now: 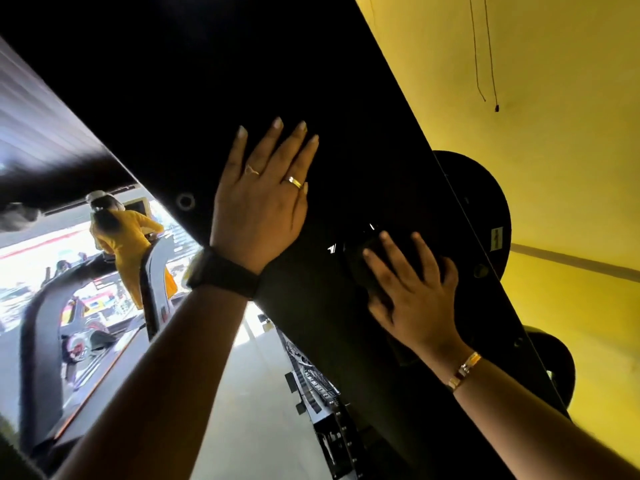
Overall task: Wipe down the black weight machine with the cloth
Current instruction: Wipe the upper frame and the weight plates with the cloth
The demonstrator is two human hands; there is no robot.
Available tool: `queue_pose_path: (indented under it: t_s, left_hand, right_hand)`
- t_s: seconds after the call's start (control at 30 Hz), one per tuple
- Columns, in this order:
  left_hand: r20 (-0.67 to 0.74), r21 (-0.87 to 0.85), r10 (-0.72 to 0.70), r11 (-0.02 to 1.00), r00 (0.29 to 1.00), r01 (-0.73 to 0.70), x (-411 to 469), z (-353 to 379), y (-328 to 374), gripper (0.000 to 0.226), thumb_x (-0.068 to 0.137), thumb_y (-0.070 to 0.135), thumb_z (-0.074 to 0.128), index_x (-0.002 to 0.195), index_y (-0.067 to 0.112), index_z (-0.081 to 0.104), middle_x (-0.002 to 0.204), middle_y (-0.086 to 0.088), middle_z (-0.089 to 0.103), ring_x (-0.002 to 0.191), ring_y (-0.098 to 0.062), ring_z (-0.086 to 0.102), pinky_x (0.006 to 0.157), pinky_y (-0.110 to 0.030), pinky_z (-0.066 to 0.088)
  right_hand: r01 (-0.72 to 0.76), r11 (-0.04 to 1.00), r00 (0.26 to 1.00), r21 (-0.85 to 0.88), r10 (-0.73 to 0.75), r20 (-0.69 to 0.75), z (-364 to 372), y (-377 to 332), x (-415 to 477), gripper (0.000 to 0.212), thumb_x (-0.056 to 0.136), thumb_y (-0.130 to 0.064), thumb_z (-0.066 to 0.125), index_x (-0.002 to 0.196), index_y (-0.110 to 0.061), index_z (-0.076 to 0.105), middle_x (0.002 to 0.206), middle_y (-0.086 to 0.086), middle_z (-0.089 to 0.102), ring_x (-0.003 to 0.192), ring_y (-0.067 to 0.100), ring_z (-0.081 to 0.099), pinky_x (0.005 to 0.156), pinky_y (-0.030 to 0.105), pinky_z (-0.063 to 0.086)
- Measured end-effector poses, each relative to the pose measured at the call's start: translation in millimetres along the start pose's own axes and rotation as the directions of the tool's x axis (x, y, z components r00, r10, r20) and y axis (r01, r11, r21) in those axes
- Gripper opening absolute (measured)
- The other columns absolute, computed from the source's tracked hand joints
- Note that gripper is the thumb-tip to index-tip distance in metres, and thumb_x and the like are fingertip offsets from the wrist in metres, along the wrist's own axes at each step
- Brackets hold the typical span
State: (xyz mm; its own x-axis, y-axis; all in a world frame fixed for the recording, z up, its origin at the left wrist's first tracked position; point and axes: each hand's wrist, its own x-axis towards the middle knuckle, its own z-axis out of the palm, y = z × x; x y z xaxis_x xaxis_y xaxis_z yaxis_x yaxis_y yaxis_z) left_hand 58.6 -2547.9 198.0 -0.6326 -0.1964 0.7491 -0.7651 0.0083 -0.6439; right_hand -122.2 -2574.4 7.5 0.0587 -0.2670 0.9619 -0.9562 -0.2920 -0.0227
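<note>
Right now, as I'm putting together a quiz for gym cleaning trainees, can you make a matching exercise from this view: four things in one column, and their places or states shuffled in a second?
Column one:
1. left hand
2. right hand
3. gold bracelet
4. black watch

Column two:
A. on the right wrist
B. flat on a bare panel of the black weight machine
C. on the left wrist
D. pressing the dark cloth against the machine

Pairs: 1-B, 2-D, 3-A, 4-C.
</note>
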Motion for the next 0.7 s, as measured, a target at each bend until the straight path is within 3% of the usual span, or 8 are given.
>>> queue_pose_path:
  t_s: [0.1,0.3,0.43,0.7]
  left_hand:
    - [-0.001,-0.036,-0.058,0.998,0.998,0.058,-4,7,21,0.052,0.097,0.024,0.035,0.149,0.015,0.037,0.154,-0.007,0.036,0.144,-0.028,0.028,0.117,-0.049,0.01]
    - [0.015,-0.058,-0.151,0.987,0.988,0.151,-13,19,62,0.053,0.104,0.036,0.016,0.149,0.013,0.034,0.155,-0.009,0.034,0.145,-0.029,0.025,0.117,-0.048,0.009]
    - [0.04,0.009,-0.158,0.987,0.987,0.158,-20,26,70,0.054,0.104,0.037,0.022,0.153,0.014,0.026,0.159,-0.009,0.026,0.147,-0.028,0.018,0.119,-0.046,0.005]
    - [-0.02,0.019,-0.164,0.986,0.986,0.164,-20,29,72,0.057,0.103,0.039,0.033,0.153,0.012,0.026,0.158,-0.011,0.025,0.146,-0.03,0.018,0.118,-0.048,0.01]
  right_hand:
    - [0.005,0.999,1.0,0.037,-0.004,-0.017,-8,9,34,0.069,0.084,-0.052,0.04,0.148,-0.031,0.025,0.153,0.002,0.027,0.136,0.038,0.026,0.096,0.062,0.034]
    - [-0.294,0.945,0.954,0.146,0.3,-0.015,-23,38,97,0.065,0.089,-0.049,0.035,0.15,-0.031,0.022,0.155,0.004,0.032,0.138,0.038,0.032,0.096,0.058,0.036]
    - [-0.272,0.959,0.961,0.075,0.275,-0.035,-8,39,51,0.065,0.092,-0.053,0.035,0.151,-0.027,0.023,0.156,0.007,0.03,0.138,0.039,0.029,0.095,0.052,0.033]
    - [-0.303,0.953,0.949,0.004,0.302,0.092,16,42,-47,0.059,0.099,-0.054,0.016,0.151,-0.026,0.015,0.156,0.008,0.022,0.139,0.041,0.021,0.096,0.055,0.026]
